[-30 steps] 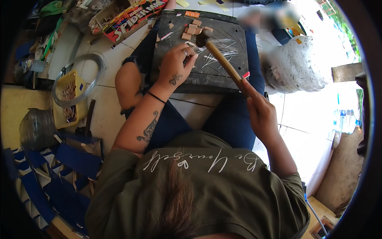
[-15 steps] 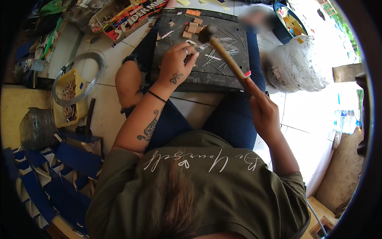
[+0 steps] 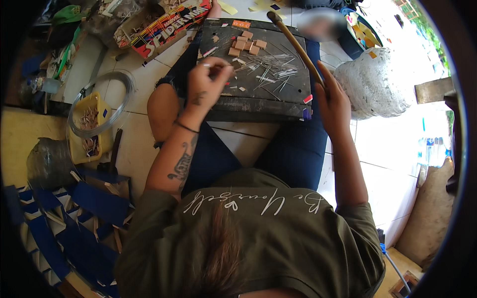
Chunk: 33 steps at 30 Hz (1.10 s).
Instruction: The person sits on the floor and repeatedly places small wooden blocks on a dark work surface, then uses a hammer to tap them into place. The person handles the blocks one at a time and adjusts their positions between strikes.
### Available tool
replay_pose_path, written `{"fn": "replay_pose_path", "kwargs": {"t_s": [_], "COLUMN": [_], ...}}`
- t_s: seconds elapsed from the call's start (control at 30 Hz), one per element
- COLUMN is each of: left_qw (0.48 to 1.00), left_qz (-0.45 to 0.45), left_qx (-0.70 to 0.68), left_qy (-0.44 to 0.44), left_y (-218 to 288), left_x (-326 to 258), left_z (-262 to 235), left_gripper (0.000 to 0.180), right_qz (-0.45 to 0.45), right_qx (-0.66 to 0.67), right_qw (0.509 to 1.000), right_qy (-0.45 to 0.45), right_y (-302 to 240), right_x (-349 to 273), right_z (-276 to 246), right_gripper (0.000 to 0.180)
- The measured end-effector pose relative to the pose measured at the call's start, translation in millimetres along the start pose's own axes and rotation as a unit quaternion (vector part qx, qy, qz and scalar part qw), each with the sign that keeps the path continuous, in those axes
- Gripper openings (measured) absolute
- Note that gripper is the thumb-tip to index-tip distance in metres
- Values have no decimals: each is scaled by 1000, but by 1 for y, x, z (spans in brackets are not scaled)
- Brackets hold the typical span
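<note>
My right hand (image 3: 335, 102) is wrapped round the wooden handle of a hammer (image 3: 296, 45), lifted at a slant over the right side of a low black work table (image 3: 233, 103). The hammer's dark head points away from me. Over the table's left part is my left hand (image 3: 208, 79), thumb and fingers pinched together; whatever they may hold is too small to make out. Several small brown wooden blocks (image 3: 244, 43) lie grouped at the table's far middle. Right of them spreads a loose heap of thin metal wire pieces (image 3: 278, 64).
A printed cardboard box (image 3: 171, 32) of small pieces lies beyond the table's left corner. Further left are a yellow basket (image 3: 103, 141) and a wire coil (image 3: 130, 92). Blue panels (image 3: 104, 201) are piled at lower left. A whitish sack (image 3: 370, 84) and dark tub (image 3: 354, 47) stand right.
My left hand has drawn back leftward from the blocks and wires. The hammer has swung up and right, its head now beyond the table's far edge, uncovering more blocks.
</note>
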State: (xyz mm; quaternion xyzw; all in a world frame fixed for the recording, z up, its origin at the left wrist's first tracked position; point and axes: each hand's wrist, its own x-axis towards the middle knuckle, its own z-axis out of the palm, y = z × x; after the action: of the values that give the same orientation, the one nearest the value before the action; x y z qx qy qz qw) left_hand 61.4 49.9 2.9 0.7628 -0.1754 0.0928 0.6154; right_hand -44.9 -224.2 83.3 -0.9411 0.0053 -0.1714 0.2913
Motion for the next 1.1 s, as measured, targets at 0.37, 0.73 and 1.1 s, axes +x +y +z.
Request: {"fn": "replay_pose_path", "kwargs": {"t_s": [0.37, 0.73, 1.1], "left_qw": [696, 961, 927], "left_qz": [-228, -156, 151], "left_qx": [-303, 54, 338], "left_qy": [610, 224, -67], "left_y": [-151, -78, 21], "left_x": [-80, 1, 21], "left_z": [-423, -203, 4], "left_gripper": [33, 39, 26], "right_qz": [-10, -168, -26], "right_qx": [-207, -185, 85], "right_qw": [975, 967, 988], "right_qy": [77, -47, -130], "right_y": [52, -1, 11], "right_x": [49, 80, 94], "right_z": [55, 80, 80], "right_gripper": [53, 28, 9]}}
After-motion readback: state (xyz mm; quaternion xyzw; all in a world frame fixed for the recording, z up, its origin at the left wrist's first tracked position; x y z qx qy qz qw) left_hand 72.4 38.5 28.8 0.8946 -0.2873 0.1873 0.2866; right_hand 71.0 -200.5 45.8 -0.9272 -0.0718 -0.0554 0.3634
